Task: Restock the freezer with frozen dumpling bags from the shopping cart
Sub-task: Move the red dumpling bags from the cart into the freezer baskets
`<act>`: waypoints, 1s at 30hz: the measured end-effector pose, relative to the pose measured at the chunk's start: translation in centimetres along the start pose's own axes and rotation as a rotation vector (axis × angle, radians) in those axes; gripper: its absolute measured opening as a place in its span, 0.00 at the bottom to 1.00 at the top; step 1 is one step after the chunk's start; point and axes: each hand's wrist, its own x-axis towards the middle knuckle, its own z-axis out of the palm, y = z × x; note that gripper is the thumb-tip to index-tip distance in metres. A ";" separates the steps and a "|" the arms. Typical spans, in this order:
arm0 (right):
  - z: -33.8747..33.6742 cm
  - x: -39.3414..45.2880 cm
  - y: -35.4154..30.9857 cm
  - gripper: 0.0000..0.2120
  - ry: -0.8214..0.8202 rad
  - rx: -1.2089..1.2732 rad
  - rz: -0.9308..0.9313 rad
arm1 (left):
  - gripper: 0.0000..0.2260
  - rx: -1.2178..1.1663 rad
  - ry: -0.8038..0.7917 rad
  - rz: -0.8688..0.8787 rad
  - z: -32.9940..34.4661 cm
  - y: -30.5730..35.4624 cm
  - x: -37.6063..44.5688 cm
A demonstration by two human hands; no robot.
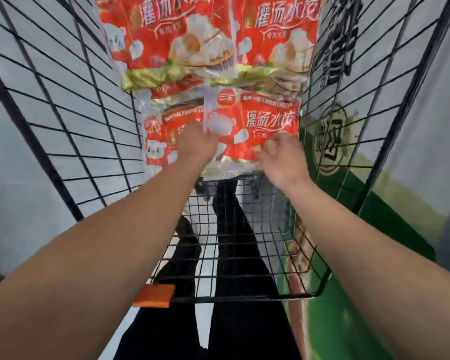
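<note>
Black wire mesh closes in on both sides, the walls of a shopping cart [70, 118] whose grid floor shows pale ground and a pair of black-trousered legs [234, 229] beneath it. Beyond the right wall stands a green and white printed panel [330, 141]; an orange plastic tab [155, 296] sits on the near rim.

Both bare forearms reach straight forward and down into the cart, nearly parallel. The left hand [196, 144] is seen from the back, its fingers curled forward and pinching the left edge of a red and white plastic dumpling bag with gold trim [260, 126], right at the bag's clear seam. The right hand [281, 157] comes in at the same bag's lower right corner with its fingers bent in loosely, thumb tucked against them; the fingertips sit just against the bag's edge, but whether they truly hold it cannot be told (motion blur softens that corner).

Four bags of the same red print can be counted. One lies between the two hands. A second [156, 141] lies just left of the left fingers, partly under the first. Two more [164, 42] [278, 45] lie side by side beyond the fingertips, farther into the cart, overlapping the upper edges of the nearer pair. All four rest inside the cart.
</note>
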 end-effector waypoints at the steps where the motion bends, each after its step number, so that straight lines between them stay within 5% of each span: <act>1: -0.1 -0.1 0.0 0.17 0.022 0.054 0.029 | 0.05 0.000 0.011 0.024 -0.1 -0.3 0.0; 5: 0.3 1.1 0.2 0.22 0.097 0.328 0.214 | 0.05 0.131 0.025 0.176 -2.6 -3.1 -1.2; 8: 0.9 3.2 -0.1 0.24 -0.012 0.470 0.377 | 0.05 0.256 -0.015 0.227 -4.7 -5.8 -2.2; 14: 1.8 5.1 0.3 0.13 -0.056 0.591 0.546 | 0.05 0.031 0.003 -0.037 -4.4 -8.8 -3.0; 16: 1.7 4.0 0.2 0.11 -0.045 0.645 0.543 | 0.05 -0.165 -0.010 -0.206 -4.0 -9.5 -3.1; 19: 2.0 2.0 0.0 0.07 0.003 0.630 0.480 | 0.19 -0.494 -0.044 -0.364 -3.6 -9.6 -3.5; 21: 2.2 0.4 -0.3 0.07 0.054 0.625 0.429 | 0.23 -0.533 -0.024 -0.346 -3.6 -9.7 -4.1; 26: 0.8 -5.8 -2.1 0.11 0.118 0.560 0.291 | 0.08 -0.542 0.022 -0.240 -6.0 -9.6 -8.8; 30: -1.3 -12.8 -3.1 0.13 0.229 0.522 0.196 | 0.07 -0.566 0.021 -0.104 -9.9 -11.0 -13.4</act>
